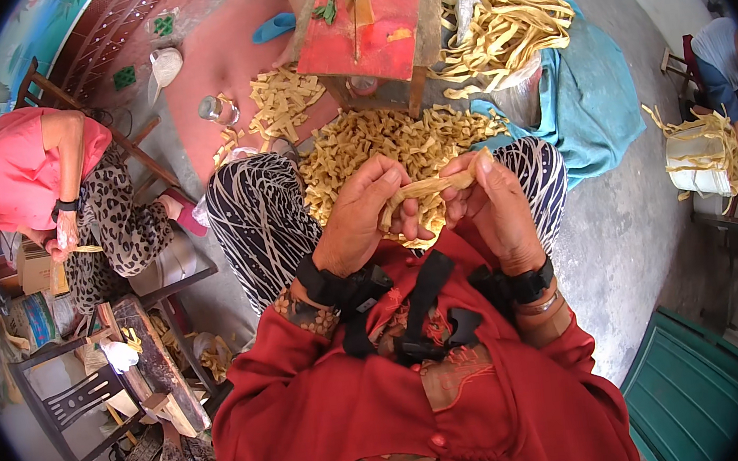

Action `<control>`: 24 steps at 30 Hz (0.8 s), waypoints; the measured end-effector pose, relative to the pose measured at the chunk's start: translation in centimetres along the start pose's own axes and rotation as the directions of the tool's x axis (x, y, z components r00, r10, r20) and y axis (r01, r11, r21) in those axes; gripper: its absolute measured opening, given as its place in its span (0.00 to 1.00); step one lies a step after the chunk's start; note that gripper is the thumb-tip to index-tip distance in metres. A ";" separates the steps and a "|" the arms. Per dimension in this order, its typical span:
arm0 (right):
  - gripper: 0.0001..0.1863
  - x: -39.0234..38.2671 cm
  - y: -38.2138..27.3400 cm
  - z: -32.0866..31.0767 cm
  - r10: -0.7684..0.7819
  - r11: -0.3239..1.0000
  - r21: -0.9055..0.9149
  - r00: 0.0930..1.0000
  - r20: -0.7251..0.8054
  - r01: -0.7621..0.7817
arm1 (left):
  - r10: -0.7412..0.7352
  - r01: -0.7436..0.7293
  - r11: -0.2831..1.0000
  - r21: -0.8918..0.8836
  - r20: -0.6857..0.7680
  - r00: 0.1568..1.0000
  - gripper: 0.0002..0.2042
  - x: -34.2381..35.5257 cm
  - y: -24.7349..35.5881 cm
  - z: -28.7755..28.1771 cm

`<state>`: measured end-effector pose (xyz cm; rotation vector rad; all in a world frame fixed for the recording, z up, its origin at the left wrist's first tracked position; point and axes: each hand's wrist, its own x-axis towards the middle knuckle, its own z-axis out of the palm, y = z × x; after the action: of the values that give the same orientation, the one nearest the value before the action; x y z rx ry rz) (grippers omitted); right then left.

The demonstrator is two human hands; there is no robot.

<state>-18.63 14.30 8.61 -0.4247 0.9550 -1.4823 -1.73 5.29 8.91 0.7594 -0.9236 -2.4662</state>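
My left hand (356,212) and my right hand (504,214) are raised over my lap, stretching a soft, pale yellow strip (426,188) between them. It looks like tofu skin. Its left end is pinched between my left thumb and fingers. At the other end my right thumb presses the strip against the fingers, near its tip. Just beyond my hands, between my knees, lies a large heap of short, knotted yellow pieces (387,143).
A red-topped wooden table (348,35) stands ahead. To its right, long loose strips (514,31) top a container beside a teal cloth (594,108). Flat pieces (283,100) and a glass jar (220,109) sit front left. Co-workers sit on both sides.
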 end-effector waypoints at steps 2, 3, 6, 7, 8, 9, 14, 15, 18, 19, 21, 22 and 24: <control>0.23 0.2 0.4 0.1 -0.006 1.000 -0.024 1.000 0.004 0.006 | 0.000 0.001 1.000 0.011 -0.025 1.000 0.08 0.0 0.1 -0.2; 0.23 0.3 0.6 0.1 -0.006 1.000 -0.013 1.000 0.001 0.006 | -0.004 0.005 1.000 0.021 -0.050 0.999 0.08 0.0 0.2 -0.4; 0.23 0.9 0.6 0.0 -0.005 1.000 0.006 1.000 0.015 0.005 | 0.034 -0.033 0.993 0.112 -0.012 0.999 0.07 0.4 0.3 -0.5; 0.19 1.1 0.5 0.1 0.019 0.999 -0.032 1.000 -0.007 -0.019 | 0.032 -0.026 0.990 0.140 -0.043 0.999 0.05 0.5 0.5 -0.2; 0.16 1.3 0.5 0.3 0.043 0.997 -0.070 0.999 -0.028 -0.045 | 0.035 -0.028 0.990 0.140 -0.042 0.999 0.05 0.5 0.8 -0.2; 0.07 1.4 0.7 0.3 -0.004 0.979 -0.203 1.000 -0.024 -0.001 | 0.069 -0.054 0.958 0.281 -0.046 0.997 0.04 0.4 1.2 -0.2; 0.06 1.4 0.9 1.7 -0.015 0.991 -0.130 0.997 -0.070 0.005 | 0.101 -0.069 0.908 0.414 -0.056 0.993 0.03 -0.6 2.1 -1.4; 0.06 1.7 1.0 1.5 -0.005 0.991 -0.131 0.998 -0.070 -0.004 | 0.116 -0.087 0.927 0.366 -0.058 0.991 0.03 -0.6 1.6 -1.7; 0.06 4.1 0.2 1.6 -0.018 0.982 -0.188 1.000 -0.023 0.014 | 0.167 -0.123 0.908 0.400 -0.075 0.983 0.03 1.2 3.0 -2.2; 0.05 5.3 -0.5 1.8 -0.031 0.968 -0.249 0.999 -0.022 0.024 | 0.183 -0.139 0.905 0.402 -0.072 0.981 0.03 2.2 4.2 -2.4; 0.04 8.9 -1.9 1.8 -0.089 0.952 -0.291 0.996 0.018 0.090 | 0.259 -0.204 0.755 0.623 0.002 0.966 0.04 5.0 6.9 -3.0; 0.04 10.8 -3.0 2.0 -0.101 0.947 -0.306 0.995 0.020 0.102 | 0.318 -0.256 0.730 0.634 0.017 0.948 0.02 6.7 8.3 -3.0; 0.04 14.0 -3.9 2.7 -0.082 0.953 -0.285 0.995 0.064 0.097 | 0.328 -0.266 0.771 0.579 -0.004 0.945 0.01 8.4 9.0 -4.2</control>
<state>-21.51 -0.18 9.40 -0.7234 1.1278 -1.4091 -4.07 -7.48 9.57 0.8349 -1.6410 -1.8504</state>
